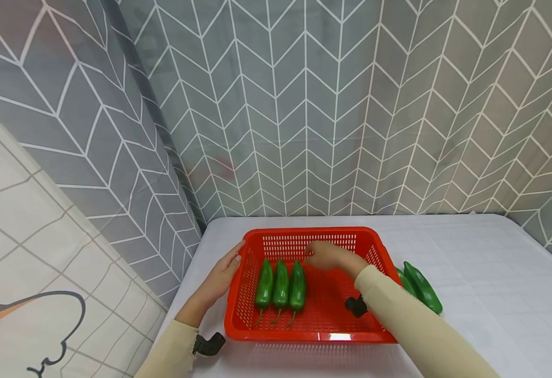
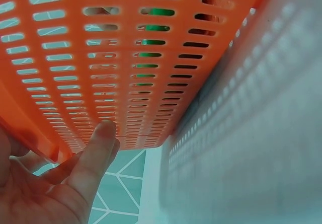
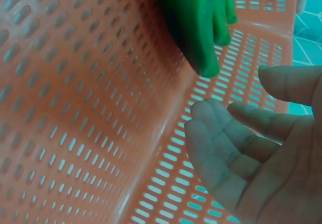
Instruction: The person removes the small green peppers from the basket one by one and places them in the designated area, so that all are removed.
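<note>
Right hand [image 1: 327,256], empty with loosely bent fingers, over three long glossy green peppers' [image 1: 280,287] red perforated plastic basket [image 1: 311,336].
The peppers lie side by side in its left half, stems toward the person; the left hand [image 1: 221,274], fingers fairly straight, touches the left side from outside. Two more green peppers [image 1: 423,289] lie on the white-covered bench [image 1: 498,283], right of the basket.

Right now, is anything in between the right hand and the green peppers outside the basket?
Yes, the right wall of the red basket. The right hand is inside the basket, and the green peppers are on the table just outside that wall.
</note>
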Available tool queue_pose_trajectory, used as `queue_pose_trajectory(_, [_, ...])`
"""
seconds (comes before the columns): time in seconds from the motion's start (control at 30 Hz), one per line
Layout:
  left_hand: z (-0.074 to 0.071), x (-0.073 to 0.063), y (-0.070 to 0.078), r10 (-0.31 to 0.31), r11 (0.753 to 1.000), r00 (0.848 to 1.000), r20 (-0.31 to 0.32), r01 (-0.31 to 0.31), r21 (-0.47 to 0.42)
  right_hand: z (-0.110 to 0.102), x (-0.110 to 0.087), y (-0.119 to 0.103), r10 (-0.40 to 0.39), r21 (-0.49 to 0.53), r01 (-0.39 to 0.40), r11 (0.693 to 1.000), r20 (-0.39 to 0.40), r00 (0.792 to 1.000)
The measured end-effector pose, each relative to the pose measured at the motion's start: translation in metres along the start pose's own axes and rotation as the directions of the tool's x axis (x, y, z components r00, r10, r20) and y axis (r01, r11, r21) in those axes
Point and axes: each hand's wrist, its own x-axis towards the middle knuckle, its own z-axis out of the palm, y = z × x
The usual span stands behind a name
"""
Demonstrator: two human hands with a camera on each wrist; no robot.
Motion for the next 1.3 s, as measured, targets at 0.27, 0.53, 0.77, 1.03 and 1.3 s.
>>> queue_pose_trajectory(0.27, [-0.001, 0.0, -0.002, -0.002, 1.0, 1.0, 0.002, 0.002, 0.006, 0.007, 0.003, -0.002, 0.017, -0.011, -0.017, 1.0, 0.013, 1.0])
queue_pose_trajectory(0.53, [0.0, 0.0, 0.002, 0.003, 1.0, 1.0, 0.001, -0.003, 0.012, 0.011, 0.005, -0.006, 0.045, 0.061, -0.048, 0.997, 0.058, 0.997])
queue_pose_trajectory(0.77, [0.0, 0.001, -0.001, 0.001, 1.0, 1.0, -0.011, -0.001, 0.023, 0.02, 0.007, -0.005, 0.089, 0.16, -0.102, 0.982, 0.083, 0.993])
queue_pose_trajectory(1.03, [0.0, 0.001, -0.003, 0.005, 1.0, 1.0, -0.007, -0.005, 0.023, 0.028, 0.01, -0.006, 0.142, 0.234, -0.165, 0.958, 0.111, 0.984])
queue_pose_trajectory(1.3, [0.0, 0.001, -0.002, 0.004, 1.0, 1.0, -0.003, -0.004, 0.021, 0.032, 0.01, -0.008, 0.176, 0.269, -0.206, 0.941, 0.13, 0.976])
